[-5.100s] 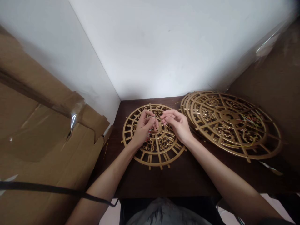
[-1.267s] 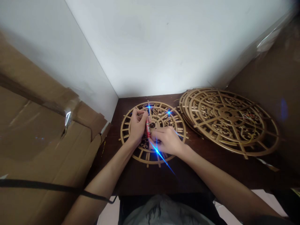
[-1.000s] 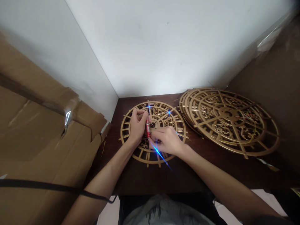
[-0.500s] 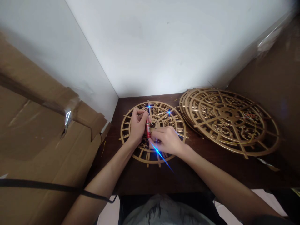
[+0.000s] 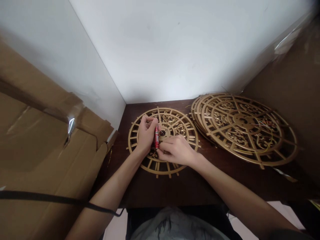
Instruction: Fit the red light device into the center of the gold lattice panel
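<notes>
Over the middle of a gold openwork clock face point(image 5: 163, 172), a slim red battery point(image 5: 157, 139) stands lengthwise between my two hands. My left hand point(image 5: 147, 131) is closed at its upper end, thumb and fingers pinched together. At the lower end, the bent fingers of my right hand point(image 5: 177, 149) pinch it from the right. Roman numeral bars and scrollwork show around my hands. What lies under my fingertips is hidden. No light shines from the clock face.
Several similar gold clock faces point(image 5: 246, 156) lie stacked on the right, with thin wires on top. A cardboard box point(image 5: 47, 143) stands at the left of the dark table point(image 5: 180, 191). Behind is a white wall point(image 5: 180, 60). A black cord point(image 5: 62, 199) crosses the lower left.
The blue lights that shone at several points on the clock face have gone out. My hands and the battery have barely moved.
</notes>
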### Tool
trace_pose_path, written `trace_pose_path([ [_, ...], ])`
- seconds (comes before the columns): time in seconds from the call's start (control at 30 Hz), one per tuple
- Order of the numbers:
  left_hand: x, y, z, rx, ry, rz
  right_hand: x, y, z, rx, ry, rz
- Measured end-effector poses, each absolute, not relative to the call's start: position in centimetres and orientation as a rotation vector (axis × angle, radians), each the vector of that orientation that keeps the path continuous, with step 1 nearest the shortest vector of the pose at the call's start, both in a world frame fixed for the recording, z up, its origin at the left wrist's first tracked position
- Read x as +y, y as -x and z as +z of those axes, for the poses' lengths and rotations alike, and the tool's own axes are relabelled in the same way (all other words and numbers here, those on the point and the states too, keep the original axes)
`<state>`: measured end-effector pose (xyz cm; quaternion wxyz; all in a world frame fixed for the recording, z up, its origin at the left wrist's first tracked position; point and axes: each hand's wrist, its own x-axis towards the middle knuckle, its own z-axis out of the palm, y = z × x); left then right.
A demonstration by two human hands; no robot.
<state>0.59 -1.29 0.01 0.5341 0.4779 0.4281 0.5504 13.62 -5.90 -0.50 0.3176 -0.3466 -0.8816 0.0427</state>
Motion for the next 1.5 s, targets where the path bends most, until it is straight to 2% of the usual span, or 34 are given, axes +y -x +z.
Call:
trace_pose_path([
  [0.17,-1.2,-0.5,0.2,0.998,-1.044,1.305,-5.9,-14.0,-0.1,-2.276,0.895,0.235],
  [0.33,-1.3,-0.3,0.8,0.935,-0.974,1.279,-5.8,-14.6,0.5,-1.94,0.908,0.467],
  [0.6,-1.2,-0.3,1.0,0.882,-0.898,1.299,-5.3,-14.6,0.1,-1.485,1.087,0.497],
  [0.83,-1.0,-0.2,0.9,0.885,-0.848,1.331,-5.0,-14.8,-0.3,-1.919,0.982,0.411],
  [1.13,-1.0,-0.2,0.9,0.882,-0.849,1.323,-4.3,-15.0,-0.7,-2.039,1.341,0.244],
  [1.33,-1.1,-0.4,0.8,0.92,-0.875,1.31,-4.4,-14.7,-1.1,-2.382,1.27,0.147],
  [1.5,-1.3,-0.6,0.7,0.969,-0.925,1.307,-4.3,-14.7,-1.2,-2.456,1.208,0.171],
])
